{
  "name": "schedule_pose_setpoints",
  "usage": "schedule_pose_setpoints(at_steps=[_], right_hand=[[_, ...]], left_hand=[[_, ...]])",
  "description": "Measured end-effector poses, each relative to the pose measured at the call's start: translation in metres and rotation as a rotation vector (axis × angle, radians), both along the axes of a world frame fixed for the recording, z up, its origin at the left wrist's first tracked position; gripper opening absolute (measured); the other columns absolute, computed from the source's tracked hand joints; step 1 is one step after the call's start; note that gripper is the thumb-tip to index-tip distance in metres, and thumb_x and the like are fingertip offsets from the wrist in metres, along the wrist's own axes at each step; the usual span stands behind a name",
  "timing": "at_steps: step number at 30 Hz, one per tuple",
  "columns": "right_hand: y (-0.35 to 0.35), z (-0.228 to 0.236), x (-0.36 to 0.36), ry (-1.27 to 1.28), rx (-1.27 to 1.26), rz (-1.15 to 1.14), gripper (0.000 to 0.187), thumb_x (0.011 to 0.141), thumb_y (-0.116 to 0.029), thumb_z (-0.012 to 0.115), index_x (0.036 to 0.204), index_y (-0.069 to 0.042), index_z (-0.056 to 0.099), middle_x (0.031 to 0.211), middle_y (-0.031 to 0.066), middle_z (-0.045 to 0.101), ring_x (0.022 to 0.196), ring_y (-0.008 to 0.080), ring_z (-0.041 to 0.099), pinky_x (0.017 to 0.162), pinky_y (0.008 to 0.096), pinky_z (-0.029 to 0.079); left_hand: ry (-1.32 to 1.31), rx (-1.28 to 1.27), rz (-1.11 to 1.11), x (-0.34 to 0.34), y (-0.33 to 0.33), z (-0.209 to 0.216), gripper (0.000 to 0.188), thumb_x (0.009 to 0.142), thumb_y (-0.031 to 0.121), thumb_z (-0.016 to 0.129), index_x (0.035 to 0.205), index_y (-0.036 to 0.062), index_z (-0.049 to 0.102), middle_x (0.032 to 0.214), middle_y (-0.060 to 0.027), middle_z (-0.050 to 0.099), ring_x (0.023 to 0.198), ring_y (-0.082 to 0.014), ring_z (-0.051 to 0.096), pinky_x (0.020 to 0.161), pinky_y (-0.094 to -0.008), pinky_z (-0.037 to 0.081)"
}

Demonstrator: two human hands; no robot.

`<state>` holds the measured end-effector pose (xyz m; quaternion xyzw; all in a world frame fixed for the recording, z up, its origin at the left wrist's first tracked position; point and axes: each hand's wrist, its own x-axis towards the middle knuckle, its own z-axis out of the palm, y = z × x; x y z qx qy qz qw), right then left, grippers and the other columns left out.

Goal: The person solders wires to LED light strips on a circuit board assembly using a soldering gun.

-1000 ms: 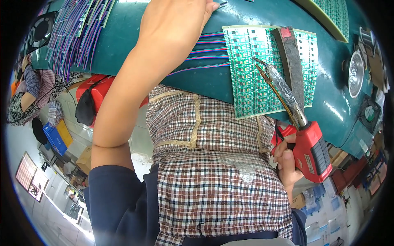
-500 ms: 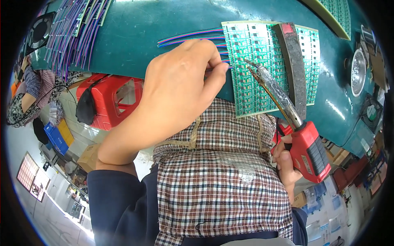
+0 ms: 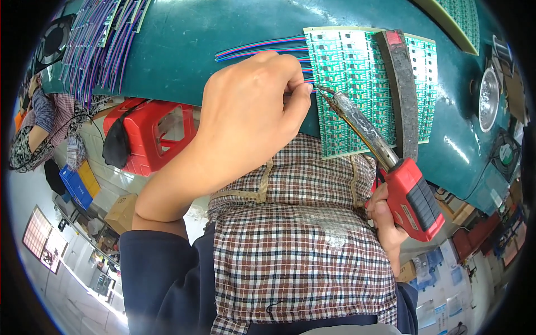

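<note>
My right hand (image 3: 386, 220) grips a red soldering iron (image 3: 410, 198) with a black panel on its handle. Its tip reaches the left edge of a green circuit board panel (image 3: 354, 89), close to my left fingertips. Pinched in my left hand (image 3: 257, 103) are thin coloured wires, whose ends meet the board's edge. More wires (image 3: 259, 46) run leftward from the board's upper left edge, beyond that hand. A dark grey bar (image 3: 400, 95) with a red patch at its end lies across the board.
Wired boards (image 3: 103, 44) lie at the table's far left. Another green panel (image 3: 455, 22) is at the far right, above a round metal dish (image 3: 488, 99) and a small fan (image 3: 507, 153). A red stool (image 3: 151, 137) stands left of the table. Another person's arm (image 3: 42, 120) shows at far left.
The soldering iron has moved left, bringing its tip from over the board to the edge by my left fingertips. My left hand stays nearly in place.
</note>
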<state>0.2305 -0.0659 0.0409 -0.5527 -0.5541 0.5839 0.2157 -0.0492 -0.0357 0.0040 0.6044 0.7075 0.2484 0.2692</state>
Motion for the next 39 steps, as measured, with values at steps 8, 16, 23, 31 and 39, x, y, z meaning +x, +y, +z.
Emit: schedule_pose_setpoints(at_steps=[8, 16, 23, 31, 39], right_hand=[[-0.003, -0.003, 0.001, -0.016, 0.015, -0.019, 0.012, 0.091, -0.009, 0.063, 0.088, -0.001, 0.056, 0.071, 0.0094, 0.056, 0.056, 0.0138, 0.050, 0.051, 0.0265, 0.041], [-0.004, -0.007, 0.006, 0.012, 0.057, -0.006, 0.017, 0.091, -0.011, 0.067, 0.086, 0.000, 0.054, 0.068, 0.0095, 0.054, 0.055, 0.0155, 0.050, 0.051, 0.0275, 0.042], [-0.003, -0.005, 0.004, 0.023, 0.052, 0.005, 0.014, 0.090, -0.008, 0.065, 0.086, 0.000, 0.055, 0.069, 0.0102, 0.054, 0.057, 0.0159, 0.051, 0.052, 0.0282, 0.043], [-0.005, -0.001, 0.006, -0.064, 0.040, 0.010, 0.020, 0.090, -0.014, 0.067, 0.096, 0.003, 0.058, 0.067, 0.0080, 0.056, 0.053, 0.0132, 0.049, 0.051, 0.0260, 0.040], [-0.005, -0.003, 0.006, -0.049, 0.062, 0.008, 0.019, 0.090, -0.014, 0.067, 0.094, 0.003, 0.059, 0.068, 0.0079, 0.056, 0.054, 0.0125, 0.050, 0.052, 0.0260, 0.039]], left_hand=[[-0.014, -0.005, 0.009, 0.000, 0.001, 0.000, 0.020, 0.087, 0.012, 0.073, 0.076, 0.0025, 0.061, 0.069, -0.0061, 0.059, 0.054, -0.0147, 0.057, 0.052, -0.0290, 0.045], [0.000, 0.004, 0.001, -0.001, 0.002, 0.000, 0.019, 0.086, 0.012, 0.073, 0.075, 0.0025, 0.061, 0.069, -0.0058, 0.059, 0.055, -0.0142, 0.056, 0.053, -0.0286, 0.045], [-0.025, 0.003, 0.019, 0.000, 0.002, 0.000, 0.019, 0.084, 0.012, 0.075, 0.075, 0.0033, 0.061, 0.067, -0.0052, 0.059, 0.054, -0.0137, 0.054, 0.052, -0.0285, 0.044], [-0.014, 0.010, 0.015, -0.001, 0.003, -0.001, 0.018, 0.084, 0.013, 0.075, 0.075, 0.0036, 0.062, 0.067, -0.0052, 0.060, 0.054, -0.0145, 0.056, 0.053, -0.0289, 0.045], [0.001, 0.011, 0.020, -0.001, 0.002, -0.001, 0.018, 0.084, 0.013, 0.075, 0.076, 0.0029, 0.062, 0.070, -0.0057, 0.061, 0.056, -0.0153, 0.058, 0.054, -0.0293, 0.048]])
